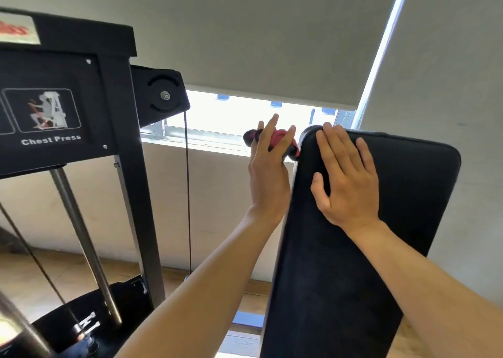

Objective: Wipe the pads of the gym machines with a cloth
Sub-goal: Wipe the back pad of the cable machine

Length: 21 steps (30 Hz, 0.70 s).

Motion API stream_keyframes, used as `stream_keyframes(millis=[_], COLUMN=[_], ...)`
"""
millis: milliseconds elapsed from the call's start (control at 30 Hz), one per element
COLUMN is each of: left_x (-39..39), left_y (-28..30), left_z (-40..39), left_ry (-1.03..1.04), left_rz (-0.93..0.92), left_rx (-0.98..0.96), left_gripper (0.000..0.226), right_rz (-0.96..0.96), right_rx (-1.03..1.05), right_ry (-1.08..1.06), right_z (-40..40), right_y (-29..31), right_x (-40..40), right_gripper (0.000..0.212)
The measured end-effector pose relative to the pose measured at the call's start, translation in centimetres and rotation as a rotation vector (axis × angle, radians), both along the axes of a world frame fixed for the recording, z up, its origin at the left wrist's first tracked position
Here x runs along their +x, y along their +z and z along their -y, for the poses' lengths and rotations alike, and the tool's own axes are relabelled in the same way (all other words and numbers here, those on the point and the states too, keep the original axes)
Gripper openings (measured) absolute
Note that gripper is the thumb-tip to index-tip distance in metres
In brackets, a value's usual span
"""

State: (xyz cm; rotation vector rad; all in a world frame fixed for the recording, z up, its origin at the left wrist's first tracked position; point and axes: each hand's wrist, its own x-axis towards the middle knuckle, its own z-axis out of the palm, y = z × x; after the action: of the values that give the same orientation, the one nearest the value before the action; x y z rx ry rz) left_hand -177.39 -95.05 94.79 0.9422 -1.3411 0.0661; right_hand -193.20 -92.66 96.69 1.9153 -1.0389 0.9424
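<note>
A tall black back pad [408, 221] of the chest press machine stands upright at the right. My right hand [345, 178] lies flat on its front face near the top, fingers straight. Just left of the pad's top corner, my left hand [268, 167] presses a pink and dark cloth [280, 137] against the pad's left side edge with straight fingers. Most of the cloth is hidden behind that hand.
The black machine frame [130, 167] with a "Chest Press" label [51, 140], a pulley [163, 93], a cable [187, 194] and steel guide rods [81, 235] stands at the left. Behind are a wall, a low window and grey roller blinds [272, 31]. Wooden floor lies below.
</note>
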Motion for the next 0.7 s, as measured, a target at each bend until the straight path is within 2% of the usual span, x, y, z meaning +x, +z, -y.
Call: stream_keyframes(millis=[67, 167, 300, 400, 500, 600, 700], left_x=[0.6, 0.7, 0.2, 0.0, -0.1, -0.5, -1.5], left_y=[0.3, 0.5, 0.7, 1.0, 1.4, 2.1, 2.5], left_z=[0.6, 0.8, -0.4, -1.6, -2.4, -2.4, -2.9], left_ry=[0.046, -0.062, -0.135, -0.306, -0.43, -0.433, -0.336], left_rz=[0.042, 0.161, 0.212, 0.127, -0.049, -0.234, -0.278], left_rx=[0.015, 0.085, 0.008, 0.034, 0.143, 0.201, 0.164], left_gripper=[0.061, 0.055, 0.059, 0.069, 0.077, 0.073, 0.069], right_rz=[-0.004, 0.0, 0.005, 0.006, 0.009, 0.007, 0.009], right_rx=[0.003, -0.01, -0.027, -0.037, -0.032, -0.035, -0.043], right_ry=[-0.003, 0.003, 0.011, 0.015, 0.015, 0.012, 0.017], right_z=[0.0, 0.0, 0.0, -0.1, -0.1, 0.0, 0.1], right_y=[0.0, -0.1, -0.1, -0.1, -0.1, -0.1, -0.1], right_x=[0.0, 0.0, 0.1, 0.1, 0.1, 0.1, 0.1], right_gripper=[0.067, 0.066, 0.066, 0.066, 0.066, 0.067, 0.067])
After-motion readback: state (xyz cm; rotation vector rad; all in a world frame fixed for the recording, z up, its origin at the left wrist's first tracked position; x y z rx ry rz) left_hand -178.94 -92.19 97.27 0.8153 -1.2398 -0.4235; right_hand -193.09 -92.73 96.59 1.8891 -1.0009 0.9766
